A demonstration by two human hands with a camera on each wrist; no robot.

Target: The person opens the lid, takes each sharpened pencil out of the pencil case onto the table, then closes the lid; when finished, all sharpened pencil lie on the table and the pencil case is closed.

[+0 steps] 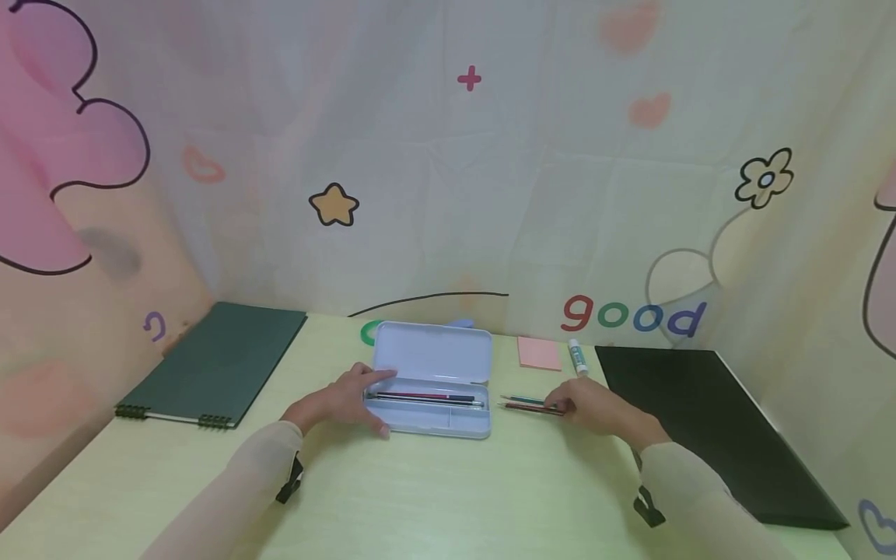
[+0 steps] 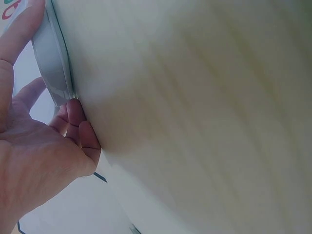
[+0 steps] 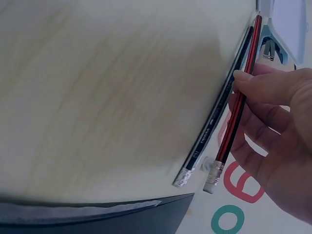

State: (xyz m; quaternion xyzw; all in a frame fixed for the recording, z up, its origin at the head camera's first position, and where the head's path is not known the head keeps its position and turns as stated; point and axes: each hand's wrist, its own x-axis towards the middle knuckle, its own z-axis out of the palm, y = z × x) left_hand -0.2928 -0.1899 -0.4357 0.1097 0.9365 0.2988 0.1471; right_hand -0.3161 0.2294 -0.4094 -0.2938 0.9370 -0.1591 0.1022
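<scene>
A pale lilac pencil case [image 1: 432,327] lies with its lid raised, and several slim pencil-like sticks [image 1: 427,398] rest in its back compartment. My left hand [image 1: 343,400] grips the case's left end, thumb at the front corner and index finger near the hinge. To the right of the case, my right hand [image 1: 591,404] pinches a red-and-black striped pencil [image 3: 234,114] between thumb and fingers. Right beside it is a dark pencil [image 3: 209,122] with a silver end, slanting the same way. Both pencils point toward the case.
A pink sticky-note pad [image 1: 539,354] and a glue stick [image 1: 578,358] lie behind the right hand. A black folder-like board [image 1: 721,435] lies at the right, a dark green spiral notebook [image 1: 217,362] at the left. A green ring [image 1: 368,333] shows behind the case.
</scene>
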